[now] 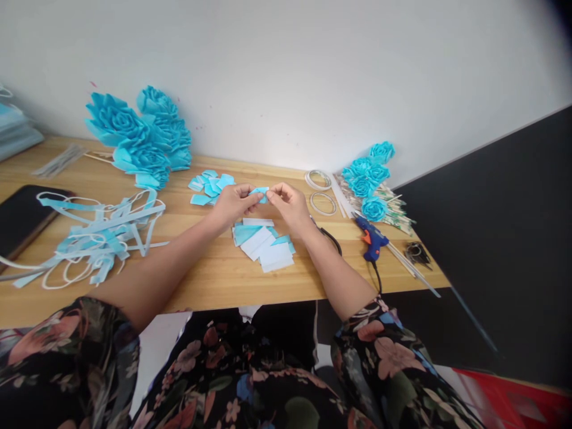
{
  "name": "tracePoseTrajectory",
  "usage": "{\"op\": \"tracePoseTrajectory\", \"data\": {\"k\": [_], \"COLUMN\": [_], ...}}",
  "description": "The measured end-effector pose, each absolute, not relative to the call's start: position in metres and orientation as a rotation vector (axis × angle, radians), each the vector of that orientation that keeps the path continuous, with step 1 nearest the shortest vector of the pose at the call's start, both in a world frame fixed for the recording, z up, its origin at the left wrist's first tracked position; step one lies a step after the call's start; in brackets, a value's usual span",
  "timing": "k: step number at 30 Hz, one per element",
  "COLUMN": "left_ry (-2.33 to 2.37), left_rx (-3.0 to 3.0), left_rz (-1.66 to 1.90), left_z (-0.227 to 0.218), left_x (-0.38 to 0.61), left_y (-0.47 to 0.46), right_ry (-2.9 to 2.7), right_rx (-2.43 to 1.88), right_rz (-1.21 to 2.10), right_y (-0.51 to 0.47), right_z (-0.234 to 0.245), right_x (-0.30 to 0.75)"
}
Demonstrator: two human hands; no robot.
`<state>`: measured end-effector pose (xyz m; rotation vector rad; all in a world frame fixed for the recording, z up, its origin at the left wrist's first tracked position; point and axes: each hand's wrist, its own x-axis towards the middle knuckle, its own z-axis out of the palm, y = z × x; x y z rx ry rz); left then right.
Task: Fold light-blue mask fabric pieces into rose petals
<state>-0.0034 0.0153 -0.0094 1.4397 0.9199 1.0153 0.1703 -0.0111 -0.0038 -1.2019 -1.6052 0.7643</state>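
Note:
Between the fingertips of both hands is a small blue piece of mask fabric (259, 192). My left hand (235, 202) is closed, pinching its left side. On the other side, my right hand (287, 202) pinches the right edge, also closed. Below the hands lies a loose pile of white and blue cut rectangles (263, 241), spread flat on the table. Just left of my left hand sits a heap of small blue trimmed pieces (210, 186).
Blue fabric roses stand at left (143, 134) and right (369, 173). A tangle of mask straps (102, 232) lies left, near a dark phone (27, 220). Tape rolls (322, 203), a blue glue gun (370, 237) and sticks (413, 269) lie right. A wall (277, 89) rises behind.

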Motion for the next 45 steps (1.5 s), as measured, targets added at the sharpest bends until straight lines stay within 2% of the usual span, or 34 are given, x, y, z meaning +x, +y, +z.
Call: {"op": "tracePoseTrajectory", "data": {"k": [9,18,45], "left_ry": [0.892,0.859,0.958], "left_rx": [1.421,1.410,1.435], "left_rz": [1.018,1.021,0.980], "left_z": [-0.0087,-0.0124,-0.0041], "left_x": [-0.0040,-0.0046,-0.0038], "left_y": [0.0150,0.0180,0.0141], "right_ry": [-1.596,-1.544,-1.617], "right_rx": [-1.195,-1.112,-1.231], "right_rz": [0.789,1.012,0.779], "right_y": [-0.0091,-0.0105,-0.0105], "right_z": [-0.0061,-0.0050,-0.0064], "right_x": [0.1705,0.1711,0.1679]}}
